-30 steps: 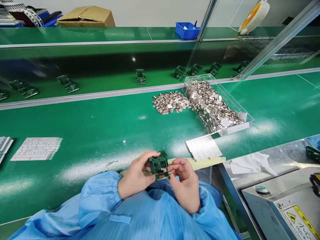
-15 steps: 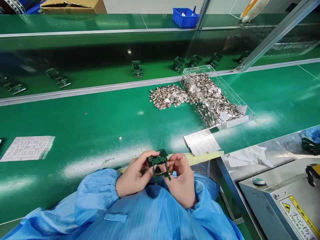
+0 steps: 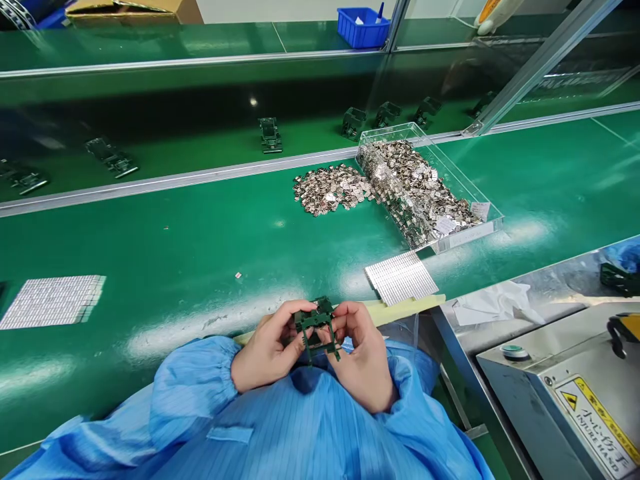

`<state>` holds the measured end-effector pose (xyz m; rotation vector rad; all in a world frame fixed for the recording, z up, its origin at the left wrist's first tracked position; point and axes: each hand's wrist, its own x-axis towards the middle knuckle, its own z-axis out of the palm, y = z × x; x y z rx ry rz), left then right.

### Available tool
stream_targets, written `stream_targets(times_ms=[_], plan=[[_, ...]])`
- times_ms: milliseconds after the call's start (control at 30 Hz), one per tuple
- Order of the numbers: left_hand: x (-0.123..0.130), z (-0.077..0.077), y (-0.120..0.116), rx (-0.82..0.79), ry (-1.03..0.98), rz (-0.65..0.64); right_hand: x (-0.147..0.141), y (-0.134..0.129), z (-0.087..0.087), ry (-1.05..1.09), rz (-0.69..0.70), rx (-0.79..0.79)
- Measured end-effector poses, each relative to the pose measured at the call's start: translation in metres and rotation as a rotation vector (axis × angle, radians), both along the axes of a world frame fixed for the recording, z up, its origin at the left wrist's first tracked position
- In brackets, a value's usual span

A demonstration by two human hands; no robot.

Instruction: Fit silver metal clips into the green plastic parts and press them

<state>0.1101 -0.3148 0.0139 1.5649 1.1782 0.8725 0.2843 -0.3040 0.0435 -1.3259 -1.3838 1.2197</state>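
Note:
Close to my body, above the table's front edge, I hold a dark green circuit board panel [image 3: 317, 327] with open gaps in it. My left hand [image 3: 270, 347] grips its left side between thumb and fingers. The fingers of my right hand [image 3: 365, 357] are pinched on the right side of the same panel, and their tips are partly hidden behind it. A flat block of silver strips [image 3: 401, 277] lies just beyond my right hand. Farther back is a loose heap of small metal pieces [image 3: 330, 189], touching a clear plastic tray [image 3: 470, 233] full of similar pieces.
Several similar green panels, one a lone panel [image 3: 271, 135], stand along the back ledge. At the left lies a sheet of silver pieces [image 3: 53, 301]. A blue bin [image 3: 363, 28] sits on the upper shelf. A metal machine [image 3: 565, 380] with a warning label stands at right.
The view has shifted slightly, so the table's things appear a little further left. Both hands keep the circuit board panel in nearly the same position.

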Motion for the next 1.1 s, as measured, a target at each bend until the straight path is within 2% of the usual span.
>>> stream_targets(times_ms=[233, 500, 733, 933, 1100], plan=[[0.006, 0.006, 0.001, -0.007, -0.027, 0.111, -0.008, -0.004, -0.011, 0.1, -0.173, 0.004], [0.01, 0.005, -0.001, -0.07, -0.099, 0.139, -0.011, -0.003, -0.012, 0.251, -0.142, -0.147], [0.011, 0.003, -0.002, -0.109, -0.136, 0.12, -0.011, -0.004, -0.016, 0.277, -0.126, -0.222], [0.012, 0.0, -0.005, -0.128, -0.162, 0.118, -0.008, -0.004, -0.013, 0.14, -0.124, -0.061], [0.009, 0.001, -0.004, -0.055, -0.135, 0.055, -0.009, -0.004, -0.011, 0.147, -0.151, 0.004]])
